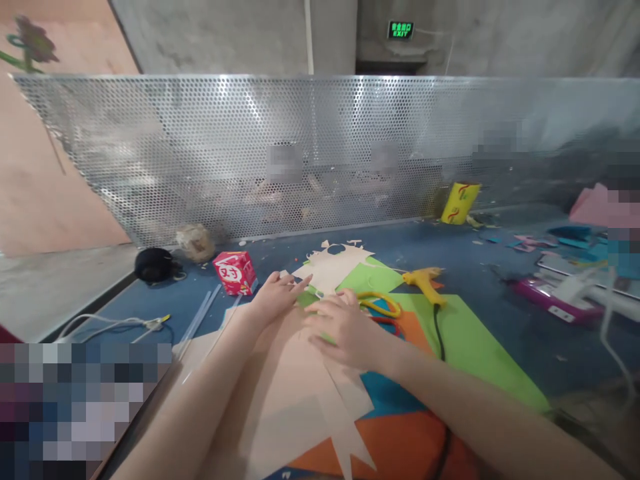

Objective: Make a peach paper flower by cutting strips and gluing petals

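Observation:
My left hand (274, 297) is over the cream sheets, its fingers stretched toward the right and spread. Beside it my right hand (345, 328) reaches in from the right, palm down, its fingers loosely bent and apart. Bits of green show beneath and between the fingers; whether either hand touches them I cannot tell. Large cream sheets (285, 407) lie under both hands, one with a notched strip. Beyond the fingers is a cut cream piece (330, 268) with a ragged edge. Next to my right hand lie a yellow loop handle (387, 305) and a red one (393, 325), both partly covered.
A yellow glue gun (424, 285) with a black cord rests on a green sheet (475, 340). Orange (400, 440) and blue sheets lie below. A red box (235, 272), clear glue sticks (200, 315) and a white cable (115, 321) are left. A perforated metal screen (240, 153) stands behind.

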`<state>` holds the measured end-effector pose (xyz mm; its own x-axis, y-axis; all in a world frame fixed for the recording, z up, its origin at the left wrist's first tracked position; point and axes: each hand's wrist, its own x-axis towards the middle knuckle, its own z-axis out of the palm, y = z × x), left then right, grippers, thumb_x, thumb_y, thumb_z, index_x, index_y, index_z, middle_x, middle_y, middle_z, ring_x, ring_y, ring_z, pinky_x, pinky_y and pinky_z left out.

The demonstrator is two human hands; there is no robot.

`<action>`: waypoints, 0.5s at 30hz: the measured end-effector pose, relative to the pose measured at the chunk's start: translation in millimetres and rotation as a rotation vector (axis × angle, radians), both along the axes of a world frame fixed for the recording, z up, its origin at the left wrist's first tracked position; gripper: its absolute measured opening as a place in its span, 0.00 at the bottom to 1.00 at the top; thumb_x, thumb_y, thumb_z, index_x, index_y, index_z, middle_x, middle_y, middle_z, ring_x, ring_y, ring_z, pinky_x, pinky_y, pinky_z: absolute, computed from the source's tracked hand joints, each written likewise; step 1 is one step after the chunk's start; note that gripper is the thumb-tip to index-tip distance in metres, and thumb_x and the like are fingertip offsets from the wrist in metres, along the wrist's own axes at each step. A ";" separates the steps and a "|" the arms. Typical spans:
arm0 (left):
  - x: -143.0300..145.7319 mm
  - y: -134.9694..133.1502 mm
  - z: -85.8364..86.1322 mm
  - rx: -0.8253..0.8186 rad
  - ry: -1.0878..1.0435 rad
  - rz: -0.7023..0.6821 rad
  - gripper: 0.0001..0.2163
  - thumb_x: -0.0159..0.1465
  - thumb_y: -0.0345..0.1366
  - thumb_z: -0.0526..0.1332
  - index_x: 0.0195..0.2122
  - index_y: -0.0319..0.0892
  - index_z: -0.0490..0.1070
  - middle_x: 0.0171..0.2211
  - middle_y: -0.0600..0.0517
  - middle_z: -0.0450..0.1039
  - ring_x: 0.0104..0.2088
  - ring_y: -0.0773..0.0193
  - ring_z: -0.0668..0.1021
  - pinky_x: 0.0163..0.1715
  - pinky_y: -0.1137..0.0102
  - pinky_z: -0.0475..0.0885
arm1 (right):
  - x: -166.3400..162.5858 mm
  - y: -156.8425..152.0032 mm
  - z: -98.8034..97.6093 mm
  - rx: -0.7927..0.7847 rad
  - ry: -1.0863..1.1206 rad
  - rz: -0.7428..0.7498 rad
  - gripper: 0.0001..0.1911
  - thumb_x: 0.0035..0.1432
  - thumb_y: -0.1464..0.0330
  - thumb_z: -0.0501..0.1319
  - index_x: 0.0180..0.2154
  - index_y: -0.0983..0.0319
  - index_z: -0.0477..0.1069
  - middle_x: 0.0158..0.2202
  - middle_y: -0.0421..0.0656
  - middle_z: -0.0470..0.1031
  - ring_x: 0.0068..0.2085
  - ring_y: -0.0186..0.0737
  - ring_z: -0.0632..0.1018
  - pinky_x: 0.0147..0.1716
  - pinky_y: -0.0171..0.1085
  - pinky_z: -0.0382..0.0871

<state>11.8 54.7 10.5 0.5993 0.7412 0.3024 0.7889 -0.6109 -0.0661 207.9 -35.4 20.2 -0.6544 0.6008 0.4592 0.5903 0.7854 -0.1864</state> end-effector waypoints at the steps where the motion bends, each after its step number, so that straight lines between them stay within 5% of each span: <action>1: -2.6 0.3 1.6 0.007 -0.041 0.003 0.20 0.57 0.25 0.53 0.50 0.45 0.69 0.35 0.42 0.77 0.44 0.54 0.73 0.45 0.61 0.61 | 5.1 3.9 4.4 -0.002 0.088 -0.038 0.12 0.61 0.67 0.51 0.40 0.59 0.71 0.45 0.45 0.74 0.47 0.45 0.71 0.51 0.51 0.49; 3: -9.3 -1.6 8.6 0.030 -0.151 0.036 0.19 0.57 0.24 0.52 0.48 0.44 0.71 0.35 0.41 0.76 0.44 0.53 0.73 0.46 0.58 0.60 | 18.1 13.3 13.8 -0.020 0.269 -0.176 0.13 0.61 0.69 0.50 0.41 0.58 0.71 0.39 0.43 0.77 0.44 0.43 0.73 0.51 0.49 0.50; 5: -16.4 -6.5 20.4 0.065 -0.296 0.096 0.16 0.58 0.27 0.52 0.44 0.44 0.73 0.35 0.42 0.76 0.45 0.51 0.73 0.48 0.56 0.59 | 32.9 23.3 22.1 -0.089 0.440 -0.338 0.19 0.62 0.68 0.47 0.53 0.59 0.63 0.27 0.42 0.76 0.37 0.42 0.75 0.49 0.45 0.56; 8: -23.0 -18.6 40.5 0.118 -0.586 0.223 0.09 0.58 0.36 0.55 0.37 0.44 0.72 0.33 0.46 0.75 0.41 0.52 0.74 0.45 0.58 0.63 | 53.0 36.7 30.5 -0.110 0.598 -0.466 0.28 0.61 0.69 0.49 0.62 0.58 0.48 0.40 0.47 0.75 0.42 0.42 0.74 0.46 0.42 0.62; 11: -22.2 -33.1 52.3 0.083 -0.911 0.305 0.13 0.60 0.45 0.52 0.37 0.42 0.67 0.28 0.50 0.73 0.26 0.61 0.75 0.29 0.67 0.69 | 71.1 46.5 36.3 0.032 0.504 -0.745 0.19 0.57 0.68 0.55 0.51 0.57 0.67 0.59 0.49 0.59 0.54 0.50 0.66 0.51 0.50 0.56; 12: -20.5 -37.4 53.4 0.044 -0.999 0.307 0.13 0.59 0.47 0.52 0.35 0.42 0.66 0.25 0.52 0.72 0.22 0.64 0.73 0.23 0.69 0.69 | 78.0 49.1 38.1 0.063 0.454 -0.859 0.13 0.58 0.65 0.54 0.42 0.58 0.74 0.59 0.49 0.59 0.56 0.53 0.64 0.52 0.52 0.53; 15: -13.2 -46.0 50.0 -0.092 -1.174 0.280 0.11 0.57 0.46 0.55 0.28 0.42 0.63 0.17 0.58 0.65 0.14 0.69 0.68 0.15 0.74 0.63 | 102.6 55.1 40.7 0.038 0.309 -1.103 0.23 0.63 0.61 0.46 0.28 0.63 0.75 0.54 0.49 0.66 0.57 0.52 0.61 0.54 0.52 0.49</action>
<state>-1.3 8.7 60.4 -0.1898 0.8486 0.4939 0.4451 -0.3740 0.8136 310.5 19.7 60.9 0.3642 0.7595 0.5390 0.8943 -0.1235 -0.4302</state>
